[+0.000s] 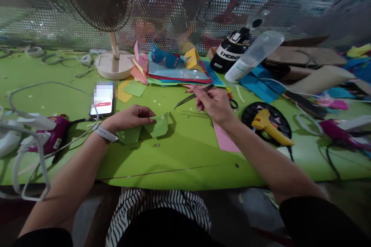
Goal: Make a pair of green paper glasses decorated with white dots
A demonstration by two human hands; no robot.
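Observation:
Between the thumb and fingers of my left hand (131,117) is a pair of green paper glasses (157,126), held just over the green tabletop (185,162). Small pale squares dot its two lens shapes. My right hand (214,102) grips dark tweezers (189,99), whose bent tip points left toward the paper glasses without touching them. Under my right forearm lies a pink paper sheet (224,139). Black-handled scissors (233,103) are partly hidden behind my right hand.
Blue paper glasses (165,58) and a folded yellow piece (193,60) rest on a plastic folder. A yellow glue gun (266,125) lies across a black round tray (246,115). Left are a phone (102,98), a fan base (114,65) and cables. A black bottle (228,52) stands behind.

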